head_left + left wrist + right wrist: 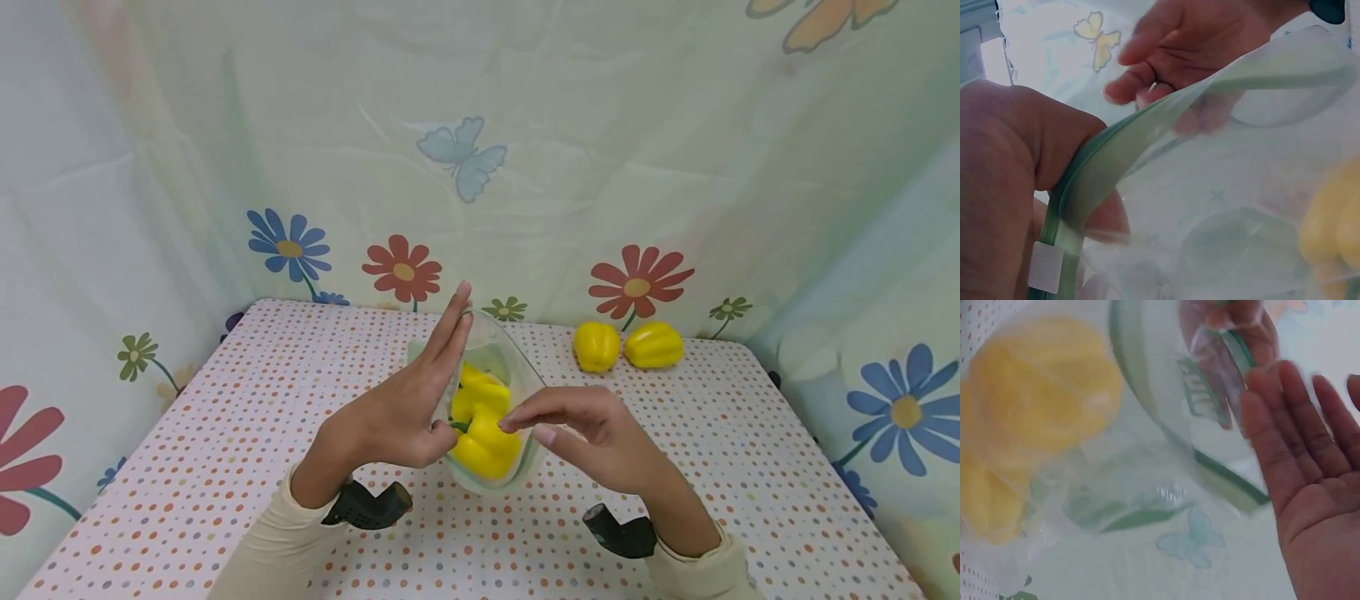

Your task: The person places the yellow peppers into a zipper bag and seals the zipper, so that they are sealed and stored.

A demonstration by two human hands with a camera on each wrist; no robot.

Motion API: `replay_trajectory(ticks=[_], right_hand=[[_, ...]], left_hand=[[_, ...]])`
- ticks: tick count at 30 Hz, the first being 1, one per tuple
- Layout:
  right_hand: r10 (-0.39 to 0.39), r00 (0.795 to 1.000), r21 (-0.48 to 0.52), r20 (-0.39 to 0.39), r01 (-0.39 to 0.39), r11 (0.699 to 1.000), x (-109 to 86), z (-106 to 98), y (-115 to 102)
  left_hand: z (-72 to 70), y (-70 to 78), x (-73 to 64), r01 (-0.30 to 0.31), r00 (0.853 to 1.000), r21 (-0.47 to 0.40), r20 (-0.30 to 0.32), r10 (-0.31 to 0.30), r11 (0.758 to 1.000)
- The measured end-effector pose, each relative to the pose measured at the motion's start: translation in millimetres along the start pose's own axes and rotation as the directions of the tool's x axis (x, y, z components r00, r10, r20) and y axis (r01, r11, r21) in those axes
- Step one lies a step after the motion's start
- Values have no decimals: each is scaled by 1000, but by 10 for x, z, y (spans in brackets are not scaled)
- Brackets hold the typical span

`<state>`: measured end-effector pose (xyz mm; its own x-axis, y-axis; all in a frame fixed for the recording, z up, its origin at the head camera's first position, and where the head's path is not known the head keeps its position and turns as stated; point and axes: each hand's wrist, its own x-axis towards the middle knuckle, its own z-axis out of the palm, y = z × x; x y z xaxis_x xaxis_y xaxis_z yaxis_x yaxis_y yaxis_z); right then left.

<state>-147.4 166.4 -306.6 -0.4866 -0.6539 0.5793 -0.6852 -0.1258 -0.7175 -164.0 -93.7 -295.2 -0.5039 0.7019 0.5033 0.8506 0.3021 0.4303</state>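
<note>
A clear zip-top plastic bag (491,337) with a green zip edge (1113,147) and a white slider (1046,267) stands with its mouth apart. Inside it lie yellow bell peppers (487,446), one with a green stem. My left hand (408,408) pinches the bag's zip edge between thumb and fingers at the left of the mouth. On the opposite side my right hand (592,429) holds nothing; its fingers reach toward the bag, fingertips right by it. In the right wrist view the right palm (1329,519) faces the camera, fingers extended.
Two more yellow bell peppers, one upright (597,347) and one on its side (654,344), are at the back right of the table (225,433), which has a dotted cover. A curtain (555,192) with flowers and butterflies hangs behind it.
</note>
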Motion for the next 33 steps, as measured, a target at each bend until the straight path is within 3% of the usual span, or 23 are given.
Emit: replay_trajectory(ticks=[4,8,10,12,15,18,20,22,27,28,29,33], right_hand=[[-187,978,242,-89,204,949,-42,-169,54],[-156,970,279,-185,204,938,-87,-326,164],[-85,965,241,-248,147,959,-123,-386,240],[3,943,169,-334,57,984,-163,-433,336],[142,871,61,-471,-129,990,-223,-497,522],[237,783,-5,-575,-292,956,-287,-579,732],[277,737,-33,-617,-376,926,-342,-645,891],[292,710,-48,-640,-417,908,-467,-759,1161],[244,690,-189,-682,-488,852,-835,-1041,2000],[265,674,-207,-690,-534,819,-798,-1022,1964],[265,668,-221,-695,-549,806,-767,-1007,1932],[371,602,-176,-707,-658,732,-484,-870,1478]], left_hand=[[4,41,-6,11,1000,-20,15,-11,1000],[-2,97,-27,33,999,-19,41,-32,999],[-9,120,-30,34,998,-7,49,-34,999],[-13,136,-32,38,998,4,54,-38,999],[-13,156,-31,44,997,13,57,-45,999],[-11,176,-27,47,997,19,59,-48,999],[-9,183,-28,49,997,20,59,-50,999],[-8,187,-29,48,997,18,60,-49,999],[-8,181,-38,35,998,25,58,-37,999],[-9,177,-40,32,998,29,58,-34,999],[-12,173,-41,30,998,30,59,-31,999],[-20,147,-45,16,998,30,62,-18,999]])
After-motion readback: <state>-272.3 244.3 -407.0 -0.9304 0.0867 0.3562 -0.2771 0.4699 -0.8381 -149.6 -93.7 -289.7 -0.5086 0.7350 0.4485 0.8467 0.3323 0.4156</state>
